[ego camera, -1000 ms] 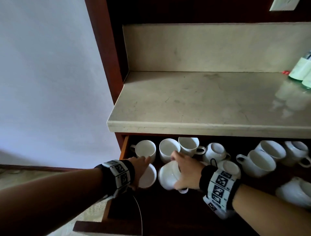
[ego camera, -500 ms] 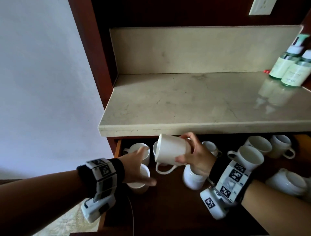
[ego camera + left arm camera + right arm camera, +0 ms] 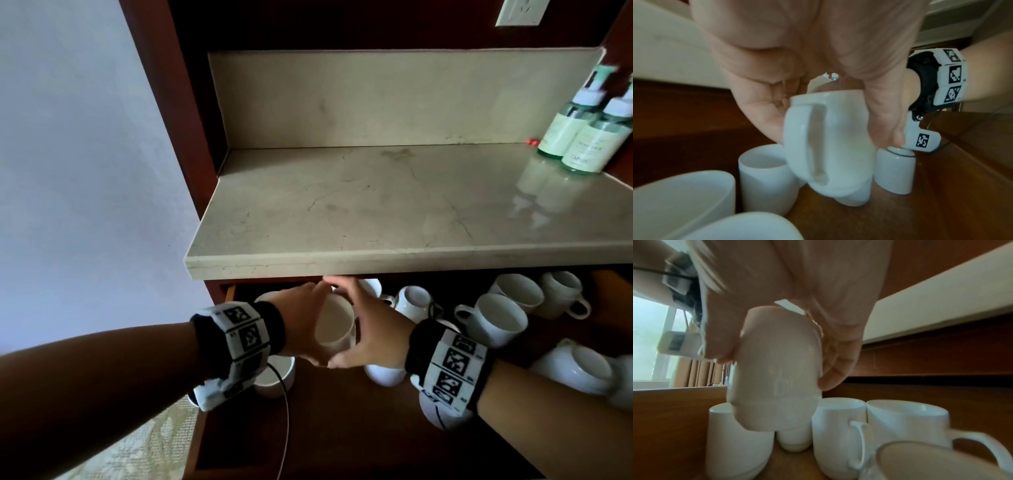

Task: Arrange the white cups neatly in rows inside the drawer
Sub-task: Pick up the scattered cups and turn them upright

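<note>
Both hands hold one white cup (image 3: 335,325) upright above the open wooden drawer (image 3: 342,431), under the counter's front edge. My left hand (image 3: 306,323) grips its left side and my right hand (image 3: 364,327) grips its right side. In the left wrist view the held cup (image 3: 828,146) shows its handle towards the camera, clear of the cups below. In the right wrist view the held cup (image 3: 777,369) hangs between thumb and fingers (image 3: 838,363). Several white cups stand or lie in the drawer, among them an upright cup (image 3: 493,318) and a tipped cup (image 3: 575,370).
A marble countertop (image 3: 376,212) overhangs the drawer's back part. Two green bottles (image 3: 582,137) stand at its right end. A cup (image 3: 274,377) sits under my left wrist by the drawer's left wall. Bare drawer floor lies in front of the cups.
My right hand turned the cup from lying sideways to upright and brought it left. My left hand left the cup at the drawer's left and now grips the lifted cup too.
</note>
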### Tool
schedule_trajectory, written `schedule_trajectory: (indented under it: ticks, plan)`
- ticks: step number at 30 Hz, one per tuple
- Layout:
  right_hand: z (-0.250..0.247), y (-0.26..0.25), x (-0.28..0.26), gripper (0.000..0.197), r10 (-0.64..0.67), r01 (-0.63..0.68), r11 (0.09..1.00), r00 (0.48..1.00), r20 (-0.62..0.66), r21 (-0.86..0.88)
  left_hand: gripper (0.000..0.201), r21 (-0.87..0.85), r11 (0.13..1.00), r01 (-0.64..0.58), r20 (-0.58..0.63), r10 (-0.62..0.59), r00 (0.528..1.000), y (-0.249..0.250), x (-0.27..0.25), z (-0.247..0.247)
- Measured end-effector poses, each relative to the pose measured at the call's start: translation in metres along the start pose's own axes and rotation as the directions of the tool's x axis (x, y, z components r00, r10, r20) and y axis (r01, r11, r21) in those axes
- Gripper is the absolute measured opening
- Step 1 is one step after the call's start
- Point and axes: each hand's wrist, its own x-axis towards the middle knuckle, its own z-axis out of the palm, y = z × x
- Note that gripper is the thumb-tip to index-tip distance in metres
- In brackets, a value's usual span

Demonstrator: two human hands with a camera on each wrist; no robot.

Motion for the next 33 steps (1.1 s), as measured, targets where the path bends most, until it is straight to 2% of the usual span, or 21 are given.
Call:
schedule_trajectory:
  ticks: [3, 9, 13, 18, 24, 28, 33]
  plan:
    - [0.011, -0.001, 0.004, 0.125, 0.026, -0.015, 0.987, 0.997, 0.068, -0.16, 0.107, 0.121, 0.993, -0.001, 0.088, -0.01, 0.996, 0.005, 0.006, 0.012]
    - [0.03, 0.01, 0.011, 0.124, 0.113, -0.069, 0.943, 0.987, 0.117, -0.327, 0.079, 0.145, 0.989, -0.014, 0.196, -0.015, 0.98, 0.005, 0.009, 0.027]
    - [0.035, 0.013, 0.014, 0.121, 0.164, -0.106, 0.925, 0.978, 0.132, -0.364, 0.082, 0.097, 0.995, 0.004, 0.189, -0.022, 0.982, -0.006, 0.008, 0.028]
    - [0.038, 0.011, 0.015, 0.108, 0.238, -0.136, 0.845, 0.961, 0.138, -0.516, 0.066, 0.117, 0.992, 0.034, 0.17, -0.054, 0.984, -0.018, 0.004, 0.021]
    - [0.05, 0.014, 0.012, 0.08, 0.291, -0.155, 0.74, 0.951, 0.103, -0.654, 0.066, 0.114, 0.987, 0.111, 0.158, -0.128, 0.979, -0.03, 0.0, 0.015]
    - [0.06, 0.018, 0.015, 0.08, 0.335, -0.205, 0.686, 0.941, 0.052, -0.698, 0.061, 0.123, 0.983, 0.135, 0.156, -0.153, 0.976, -0.034, -0.004, 0.015]
    - [0.072, 0.019, 0.021, 0.082, 0.407, -0.344, 0.64, 0.91, -0.077, -0.687, 0.059, 0.122, 0.98, 0.154, 0.156, -0.172, 0.973, -0.04, -0.006, 0.014]
